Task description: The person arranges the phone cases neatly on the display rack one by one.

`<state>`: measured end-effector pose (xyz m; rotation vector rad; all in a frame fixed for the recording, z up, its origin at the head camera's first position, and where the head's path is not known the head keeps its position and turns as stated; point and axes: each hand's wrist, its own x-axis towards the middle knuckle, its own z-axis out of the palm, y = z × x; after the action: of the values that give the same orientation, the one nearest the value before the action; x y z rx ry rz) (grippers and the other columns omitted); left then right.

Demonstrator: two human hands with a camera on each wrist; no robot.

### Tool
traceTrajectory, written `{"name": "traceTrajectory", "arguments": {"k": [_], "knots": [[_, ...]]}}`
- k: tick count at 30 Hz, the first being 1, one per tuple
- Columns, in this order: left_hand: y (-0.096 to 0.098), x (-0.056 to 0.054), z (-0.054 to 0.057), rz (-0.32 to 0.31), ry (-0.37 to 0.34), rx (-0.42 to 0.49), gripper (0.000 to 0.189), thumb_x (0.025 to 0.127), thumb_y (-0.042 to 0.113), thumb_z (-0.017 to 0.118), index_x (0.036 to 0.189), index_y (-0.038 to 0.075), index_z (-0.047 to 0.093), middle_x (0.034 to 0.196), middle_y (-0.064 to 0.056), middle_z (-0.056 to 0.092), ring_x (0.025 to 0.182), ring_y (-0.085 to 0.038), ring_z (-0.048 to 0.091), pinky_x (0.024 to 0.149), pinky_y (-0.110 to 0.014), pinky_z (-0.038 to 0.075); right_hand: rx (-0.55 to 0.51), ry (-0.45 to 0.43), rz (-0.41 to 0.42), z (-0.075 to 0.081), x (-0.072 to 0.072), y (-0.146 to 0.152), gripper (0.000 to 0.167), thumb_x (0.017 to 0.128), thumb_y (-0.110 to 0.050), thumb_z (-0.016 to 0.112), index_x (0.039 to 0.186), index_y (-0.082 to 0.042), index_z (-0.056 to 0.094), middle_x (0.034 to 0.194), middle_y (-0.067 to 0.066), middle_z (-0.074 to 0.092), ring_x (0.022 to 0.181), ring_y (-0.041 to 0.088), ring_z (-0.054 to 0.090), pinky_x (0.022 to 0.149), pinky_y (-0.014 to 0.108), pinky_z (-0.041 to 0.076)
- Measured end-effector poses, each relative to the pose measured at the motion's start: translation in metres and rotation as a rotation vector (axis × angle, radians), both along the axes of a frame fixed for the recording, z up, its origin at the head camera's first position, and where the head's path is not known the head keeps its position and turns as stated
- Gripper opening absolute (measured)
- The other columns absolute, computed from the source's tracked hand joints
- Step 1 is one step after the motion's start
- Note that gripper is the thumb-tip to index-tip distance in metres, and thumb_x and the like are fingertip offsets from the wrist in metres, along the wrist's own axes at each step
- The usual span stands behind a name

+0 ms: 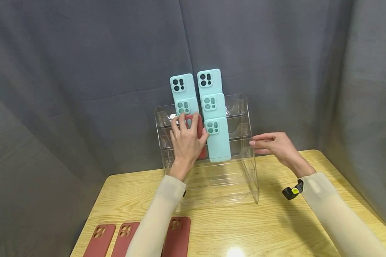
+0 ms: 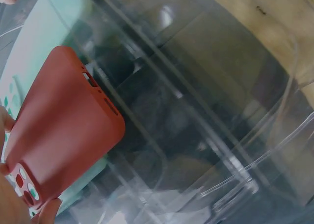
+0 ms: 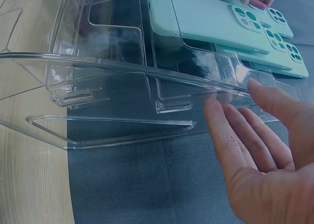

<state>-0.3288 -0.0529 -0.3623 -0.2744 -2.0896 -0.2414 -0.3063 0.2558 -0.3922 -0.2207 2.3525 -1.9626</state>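
A red phone case point(image 2: 64, 121) is in my left hand point(image 1: 187, 141), fingers at its camera-hole end and thumb along one side. It lies at the front of the left column of a clear tiered display rack point(image 1: 225, 180), over a mint phone case point(image 1: 193, 103). Beside it, another mint phone case point(image 1: 219, 142) heads the right column, with more mint cases rising behind both. My right hand point(image 3: 265, 145) holds the front edge of the rack's right side panel, thumb at the edge and fingertips against the outer face.
Three more red phone cases lie at the table's front left: one at the far left point(image 1: 98, 244), one beside it point(image 1: 122, 244) and one right of my left sleeve point(image 1: 178, 239). The rack stands on a wooden table point(image 1: 276, 221) before a grey curtain point(image 1: 115, 71).
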Motion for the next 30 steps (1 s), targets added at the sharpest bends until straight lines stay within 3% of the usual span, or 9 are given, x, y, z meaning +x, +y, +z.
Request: {"name": "traceTrajectory", "arguments": {"k": [5, 12, 20, 30], "knots": [[-0.002, -0.004, -0.009, 0.009, -0.015, 0.014, 0.054, 0.091, 0.037, 0.074, 0.142, 0.025, 0.064, 0.143, -0.018, 0.057, 0.130, -0.045, 0.053, 0.084, -0.055, 0.061, 0.006, -0.003, 0.000, -0.001, -0.001, 0.000, 0.058, 0.094, -0.027, 0.082, 0.137, 0.008, 0.063, 0.103, -0.014, 0.079, 0.102, 0.024, 0.080, 0.090, 0.031, 0.067], [-0.002, -0.007, -0.012, 0.016, -0.022, 0.002, 0.056, 0.090, 0.037, 0.075, 0.143, 0.024, 0.062, 0.144, -0.019, 0.055, 0.129, -0.045, 0.053, 0.085, -0.055, 0.061, 0.007, 0.004, -0.004, 0.000, -0.002, 0.000, 0.058, 0.094, -0.027, 0.082, 0.137, 0.008, 0.064, 0.102, -0.014, 0.079, 0.099, 0.021, 0.081, 0.090, 0.031, 0.067], [-0.001, -0.004, -0.020, 0.020, -0.083, 0.013, 0.057, 0.094, 0.039, 0.073, 0.147, 0.024, 0.059, 0.146, -0.019, 0.053, 0.129, -0.046, 0.052, 0.084, -0.056, 0.059, 0.003, -0.008, -0.002, 0.000, -0.001, 0.000, 0.058, 0.094, -0.027, 0.081, 0.137, 0.008, 0.063, 0.102, -0.014, 0.079, 0.102, 0.018, 0.080, 0.091, 0.029, 0.066], [0.000, 0.002, -0.029, 0.039, -0.087, 0.000, 0.061, 0.095, 0.040, 0.074, 0.151, 0.023, 0.057, 0.148, -0.020, 0.051, 0.128, -0.047, 0.052, 0.086, -0.056, 0.058, 0.004, -0.007, -0.002, -0.001, -0.001, 0.000, 0.057, 0.095, -0.026, 0.081, 0.137, 0.008, 0.063, 0.102, -0.014, 0.079, 0.102, 0.016, 0.080, 0.091, 0.027, 0.065]]}}
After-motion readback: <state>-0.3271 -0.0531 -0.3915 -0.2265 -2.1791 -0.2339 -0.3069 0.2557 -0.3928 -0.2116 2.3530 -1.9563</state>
